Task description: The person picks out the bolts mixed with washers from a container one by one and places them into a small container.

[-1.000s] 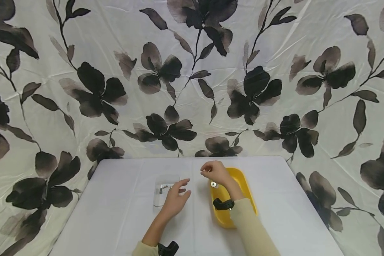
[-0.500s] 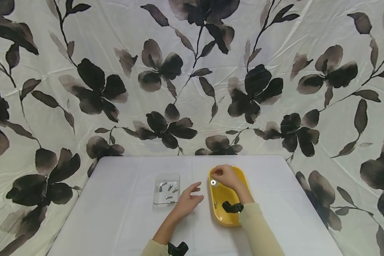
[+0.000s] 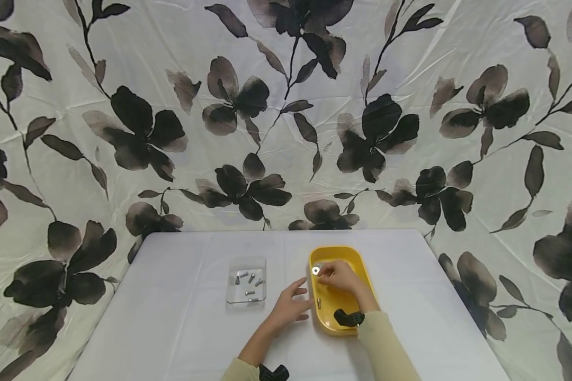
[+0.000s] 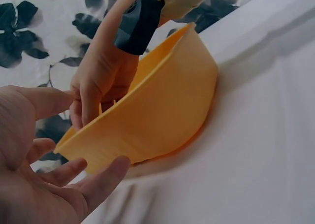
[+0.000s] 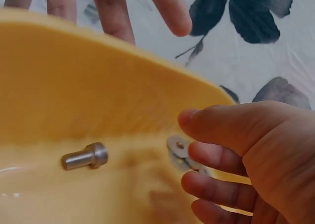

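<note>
My right hand (image 3: 340,276) is down inside a yellow tray (image 3: 340,304), fingers bent, with a gap between thumb and forefinger. Flat silver washers (image 5: 177,146) lie on the tray floor just beyond those fingertips. A single silver cap-head bolt (image 5: 84,157) lies on its side in the same tray, apart from the hand. Outside the tray's left wall is my left hand (image 3: 288,307), its fingers spread and holding nothing. In the left wrist view, its fingertips (image 4: 118,166) overlap the lower tray wall.
A clear square box (image 3: 235,263) with several bolts (image 3: 250,292) in it stands on the white-covered table (image 3: 171,312), left of the tray. Behind the table hangs a flower-printed cloth (image 3: 314,153). Both wrists carry black straps.
My right hand has moved from above the tray's far left rim down into the tray. My left hand has shifted right, away from the clear box, to beside the tray.
</note>
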Demonstrator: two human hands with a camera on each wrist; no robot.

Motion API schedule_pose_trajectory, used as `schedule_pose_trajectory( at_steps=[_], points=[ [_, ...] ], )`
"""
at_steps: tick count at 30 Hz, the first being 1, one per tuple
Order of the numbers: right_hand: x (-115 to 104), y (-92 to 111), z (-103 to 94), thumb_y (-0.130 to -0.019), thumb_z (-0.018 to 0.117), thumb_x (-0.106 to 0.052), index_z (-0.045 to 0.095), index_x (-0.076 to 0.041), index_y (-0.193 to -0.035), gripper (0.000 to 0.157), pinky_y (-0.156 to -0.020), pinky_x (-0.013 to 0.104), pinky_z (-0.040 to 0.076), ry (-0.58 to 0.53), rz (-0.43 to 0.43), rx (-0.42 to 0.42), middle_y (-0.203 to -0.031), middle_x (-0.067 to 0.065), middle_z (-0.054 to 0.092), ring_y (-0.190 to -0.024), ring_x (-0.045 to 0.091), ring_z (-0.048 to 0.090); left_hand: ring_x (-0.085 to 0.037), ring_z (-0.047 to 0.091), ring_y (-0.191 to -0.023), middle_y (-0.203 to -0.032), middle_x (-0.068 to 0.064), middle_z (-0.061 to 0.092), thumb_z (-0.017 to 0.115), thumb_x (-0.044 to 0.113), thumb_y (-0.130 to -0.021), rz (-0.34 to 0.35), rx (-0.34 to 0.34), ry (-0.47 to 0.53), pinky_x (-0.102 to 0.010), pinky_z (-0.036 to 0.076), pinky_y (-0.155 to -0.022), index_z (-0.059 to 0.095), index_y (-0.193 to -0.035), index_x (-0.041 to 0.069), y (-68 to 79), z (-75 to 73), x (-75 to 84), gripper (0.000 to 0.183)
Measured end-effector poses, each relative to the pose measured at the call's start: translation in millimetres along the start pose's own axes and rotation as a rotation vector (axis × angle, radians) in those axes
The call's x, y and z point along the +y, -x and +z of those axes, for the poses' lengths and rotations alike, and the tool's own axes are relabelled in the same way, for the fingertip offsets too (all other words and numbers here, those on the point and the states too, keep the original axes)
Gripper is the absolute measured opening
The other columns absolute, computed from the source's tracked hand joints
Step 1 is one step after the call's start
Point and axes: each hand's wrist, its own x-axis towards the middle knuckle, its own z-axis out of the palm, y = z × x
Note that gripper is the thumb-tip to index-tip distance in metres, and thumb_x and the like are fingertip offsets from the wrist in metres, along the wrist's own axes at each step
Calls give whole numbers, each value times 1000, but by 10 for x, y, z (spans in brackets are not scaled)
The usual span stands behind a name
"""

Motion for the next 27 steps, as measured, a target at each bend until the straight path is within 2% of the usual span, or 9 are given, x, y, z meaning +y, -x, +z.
schedule_pose_trajectory(
  at_steps=[7,14,23,27],
  points=[
    [91,20,47,-81,78,-8,73,-8,-89,9,-61,26,49,-26,22,-52,-79,-1,66,-67,15,55,-27,64,-94,-133,-23,47,74,12,-86,7,-28,72,-42,59,-72,32,-151,7,-12,101,-64,77],
    [124,47,86,-79,81,-14,74,-9,-89,12,-63,25,49,-40,73,-162,-76,-1,66,-70,15,55,-29,65,-96,-134,-22,45,74,10,-86,-16,-20,132,-41,59,-73,31,-153,13,-15,129,-86,79],
    [176,81,142,-76,83,-16,74,-16,-85,12,-70,30,50,-28,162,-164,-79,1,64,-76,21,56,-26,65,-95,-134,-23,44,74,4,-84,-6,-58,213,-44,58,-76,29,-153,10,-22,195,-132,82],
    [178,76,160,-80,80,-16,75,-17,-84,7,-73,31,51,-12,151,-160,-82,-2,67,-79,20,57,-25,64,-96,-134,-22,44,74,3,-83,-13,-48,224,-43,58,-77,29,-153,13,-15,204,-137,84]
  ],
)
